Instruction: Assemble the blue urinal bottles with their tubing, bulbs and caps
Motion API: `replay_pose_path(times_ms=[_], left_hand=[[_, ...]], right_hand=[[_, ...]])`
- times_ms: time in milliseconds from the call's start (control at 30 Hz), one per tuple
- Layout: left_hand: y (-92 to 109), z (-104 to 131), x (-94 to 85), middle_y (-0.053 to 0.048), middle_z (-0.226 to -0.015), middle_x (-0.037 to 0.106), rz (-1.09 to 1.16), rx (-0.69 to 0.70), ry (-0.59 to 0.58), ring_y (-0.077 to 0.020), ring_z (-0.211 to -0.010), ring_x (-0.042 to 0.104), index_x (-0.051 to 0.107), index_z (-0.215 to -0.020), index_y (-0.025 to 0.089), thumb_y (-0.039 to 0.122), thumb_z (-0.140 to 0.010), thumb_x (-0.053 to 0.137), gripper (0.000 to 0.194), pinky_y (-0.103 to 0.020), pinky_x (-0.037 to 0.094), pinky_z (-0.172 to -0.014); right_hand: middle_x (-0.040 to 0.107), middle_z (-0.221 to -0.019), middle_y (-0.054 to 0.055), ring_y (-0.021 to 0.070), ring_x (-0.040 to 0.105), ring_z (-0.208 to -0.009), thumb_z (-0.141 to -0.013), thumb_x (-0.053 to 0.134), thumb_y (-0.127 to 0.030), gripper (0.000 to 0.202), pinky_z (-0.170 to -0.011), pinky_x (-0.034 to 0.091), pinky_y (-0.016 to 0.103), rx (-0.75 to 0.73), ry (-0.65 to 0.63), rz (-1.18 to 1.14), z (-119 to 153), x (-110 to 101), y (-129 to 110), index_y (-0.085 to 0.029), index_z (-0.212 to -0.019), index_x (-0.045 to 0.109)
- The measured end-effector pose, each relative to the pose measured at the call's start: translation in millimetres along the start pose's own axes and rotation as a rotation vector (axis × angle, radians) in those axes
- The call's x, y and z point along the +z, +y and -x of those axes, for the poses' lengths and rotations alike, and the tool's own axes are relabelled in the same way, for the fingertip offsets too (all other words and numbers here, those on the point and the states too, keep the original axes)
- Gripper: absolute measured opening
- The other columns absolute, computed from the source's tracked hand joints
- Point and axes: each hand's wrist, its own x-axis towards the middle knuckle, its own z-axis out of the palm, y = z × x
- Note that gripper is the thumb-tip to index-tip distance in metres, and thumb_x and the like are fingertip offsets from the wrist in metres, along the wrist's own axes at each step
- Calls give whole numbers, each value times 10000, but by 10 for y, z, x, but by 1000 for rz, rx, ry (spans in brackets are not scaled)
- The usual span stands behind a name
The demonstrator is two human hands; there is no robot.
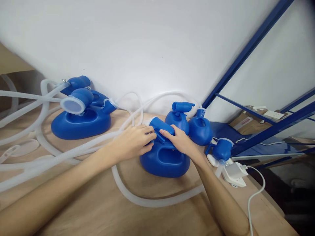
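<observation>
A blue plastic urinal bottle (169,164) with a loop handle stands on the brown table in front of me. Across its top lies a blue funnel-shaped urinal head (162,126), tilted. My right hand (179,139) is closed around this head, thumb on top. At the bottle's neck, my left hand (137,139) is closed with curled fingers, which hide the neck and whatever is pinched there. A translucent hose (147,201) curves over the table in front of the bottle, passing under both forearms.
More blue bottles (81,126) with heads and hoses stand at the left, and others (200,131) behind my right hand. A blue cup (222,149) sits by a white power strip (235,175). A blue metal rack (246,52) rises at right against the white wall (147,49).
</observation>
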Motion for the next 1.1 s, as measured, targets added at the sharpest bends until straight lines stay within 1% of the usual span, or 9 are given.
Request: replay_pose_path(times_ms=[200, 300, 367, 467, 533, 667, 800, 933, 1100], left_hand=[[28, 19, 28, -65, -1172, 697, -168, 49, 65, -252, -951, 698, 712, -1068, 214, 244, -1041, 562, 155, -389, 537, -765], [12, 23, 39, -67, -1134, 707, -147, 54, 49, -241, -928, 696, 711, -997, 185, 223, -1038, 564, 157, -380, 540, -746], [-2, 25, 46, -67, -1124, 713, -118, 59, 46, -238, -941, 698, 713, -976, 172, 218, -1039, 560, 171, -379, 548, -767], [-12, 38, 67, -73, -1158, 717, -91, 70, 86, -235, -984, 700, 728, -1003, 165, 224, -1058, 525, 219, -384, 553, -816], [-10, 45, 80, -69, -1152, 719, -97, 72, 105, -232, -981, 698, 733, -1009, 168, 228, -1066, 514, 234, -386, 551, -817], [11, 31, 81, -52, -1105, 721, -110, 49, 77, -226, -954, 696, 727, -966, 178, 236, -1049, 569, 188, -378, 540, -775], [53, -10, 82, -40, -977, 711, -170, 29, 60, -246, -895, 693, 702, -897, 179, 213, -1025, 608, 162, -391, 528, -747], [126, -39, 120, -60, -932, 695, -258, 54, 100, -252, -839, 679, 691, -892, 166, 177, -999, 621, 128, -392, 531, -740], [231, -65, 172, -87, -865, 670, -343, -25, 136, -277, -827, 674, 675, -839, 151, 143, -933, 679, 94, -390, 542, -723]], right_hand=[[724, -951, -2, 260, 682, -949, -876, 656, -717, 487, -800, 471, 342, 10, -6, -10, 19, 13, 3, -241, -958, 595], [724, -938, -8, 256, 683, -930, -881, 655, -716, 483, -799, 473, 344, -2, -11, -19, 20, 15, 12, -242, -953, 596], [724, -938, -10, 251, 681, -918, -880, 653, -719, 485, -797, 473, 344, -9, -12, -26, 18, 15, 17, -242, -948, 595], [724, -942, -10, 250, 678, -920, -878, 652, -720, 487, -801, 475, 344, -13, -13, -32, 15, 18, 19, -241, -945, 593], [719, -940, -9, 251, 676, -926, -876, 655, -716, 483, -806, 476, 344, -10, -9, -28, 16, 20, 16, -242, -945, 591], [694, -880, -8, 255, 672, -914, -872, 657, -723, 488, -780, 474, 335, -13, -6, -25, 29, 19, 5, -244, -909, 568], [670, -832, -27, 235, 658, -848, -871, 656, -728, 495, -746, 457, 324, -21, 6, -13, 46, 17, -6, -246, -895, 547], [639, -799, -40, 230, 643, -833, -877, 641, -738, 501, -732, 443, 319, -23, 11, 2, 49, 17, -8, -246, -913, 550], [640, -808, -38, 222, 623, -820, -874, 646, -729, 494, -748, 453, 326, -25, 21, 2, 45, 20, 0, -244, -931, 570]])
